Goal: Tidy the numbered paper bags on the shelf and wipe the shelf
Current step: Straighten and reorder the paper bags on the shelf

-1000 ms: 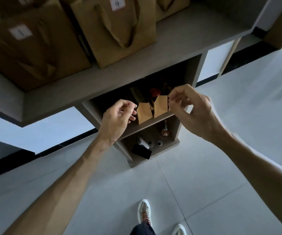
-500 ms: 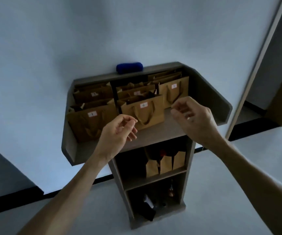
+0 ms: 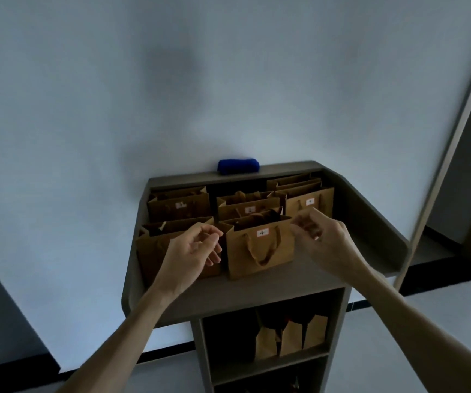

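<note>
Both hands up over shelf top (image 3: pixel 257 290), nothing held. Left hand (image 3: pixel 191 258) w/ fingers loosely curled, in front of the front-left bag (image 3: pixel 155 248). Right hand (image 3: pixel 323 241) also loosely curled, just right of bag no. 4 (image 3: pixel 259 251). More brown bags (image 3: pixel 180 205) stand in rows behind. Blue cloth (image 3: pixel 238 166) sits rolled on the back ledge, by the wall.

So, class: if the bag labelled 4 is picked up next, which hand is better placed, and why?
Probably the right hand: it hovers empty by the open top corner of bag 4, while the left hand is in front of the neighbouring bag.
</note>
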The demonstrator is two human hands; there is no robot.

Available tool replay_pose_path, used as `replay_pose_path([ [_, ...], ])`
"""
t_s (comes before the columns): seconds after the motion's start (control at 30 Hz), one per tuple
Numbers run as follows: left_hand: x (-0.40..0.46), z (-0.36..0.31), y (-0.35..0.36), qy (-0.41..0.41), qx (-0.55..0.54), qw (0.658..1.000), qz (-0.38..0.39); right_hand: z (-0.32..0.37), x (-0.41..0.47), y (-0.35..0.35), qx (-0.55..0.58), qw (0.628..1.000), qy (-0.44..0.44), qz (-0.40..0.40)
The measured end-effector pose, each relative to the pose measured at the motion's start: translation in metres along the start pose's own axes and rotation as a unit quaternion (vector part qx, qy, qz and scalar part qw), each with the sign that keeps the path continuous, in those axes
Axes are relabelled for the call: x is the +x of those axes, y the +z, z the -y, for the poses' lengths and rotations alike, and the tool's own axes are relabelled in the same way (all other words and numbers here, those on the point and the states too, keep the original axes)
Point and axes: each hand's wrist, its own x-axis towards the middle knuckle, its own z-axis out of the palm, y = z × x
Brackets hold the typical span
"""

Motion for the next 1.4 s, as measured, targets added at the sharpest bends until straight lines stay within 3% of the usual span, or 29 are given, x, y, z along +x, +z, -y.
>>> replay_pose_path([
  [0.4,0.058,0.058,-0.048,-0.021,0.077,0.995,-0.059,-0.033,0.047,0.055,-0.041,0.998,-0.011,0.037],
  [0.53,0.086,0.076,-0.057,-0.020,0.153,0.985,-0.078,-0.052,0.071,0.068,-0.051,0.997,-0.032,0.049],
  [0.7,0.115,0.107,-0.066,-0.034,0.264,0.962,-0.057,-0.078,0.110,0.078,-0.036,0.994,-0.076,0.077],
  [0.83,0.124,0.135,-0.067,-0.086,0.313,0.946,0.007,-0.099,0.142,0.086,-0.015,0.990,-0.080,0.118],
  [1.2,0.147,0.144,-0.071,-0.151,0.332,0.931,0.025,-0.145,0.199,0.086,0.021,0.985,-0.033,0.169],
  [1.4,0.153,0.149,-0.072,-0.157,0.335,0.928,0.046,-0.168,0.212,0.073,0.018,0.988,-0.003,0.153],
])
